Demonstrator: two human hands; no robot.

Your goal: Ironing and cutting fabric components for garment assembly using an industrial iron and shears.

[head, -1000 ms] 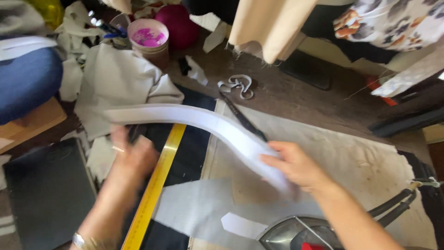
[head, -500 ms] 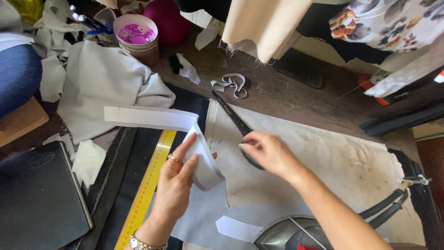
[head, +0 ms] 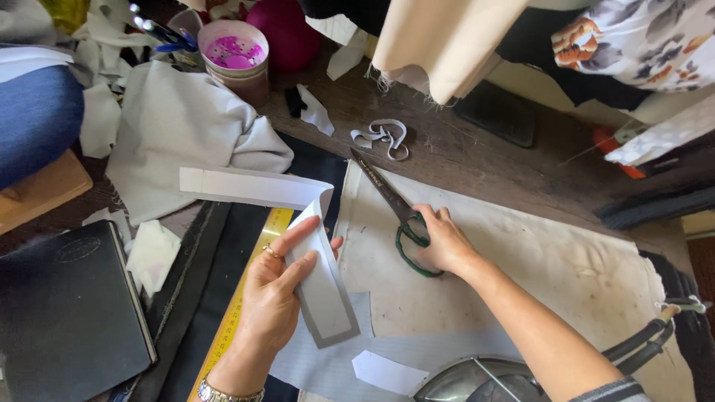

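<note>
My left hand holds a long white paper strip that is folded over; its lower end has a grey fabric backing. My right hand rests on the green handles of a pair of large scissors lying on a cream padded cloth, blades pointing up and to the left. A yellow ruler lies under my left hand on dark fabric.
A grey cloth piece lies at upper left beside a pink cup of chalk pieces. A black notebook sits at lower left. An iron is at the bottom edge. White scraps lie on the wooden table.
The paper strip, stretched between both hands a second ago, is now folded and held by the left hand alone. My right hand has moved over to the scissors' handles.
</note>
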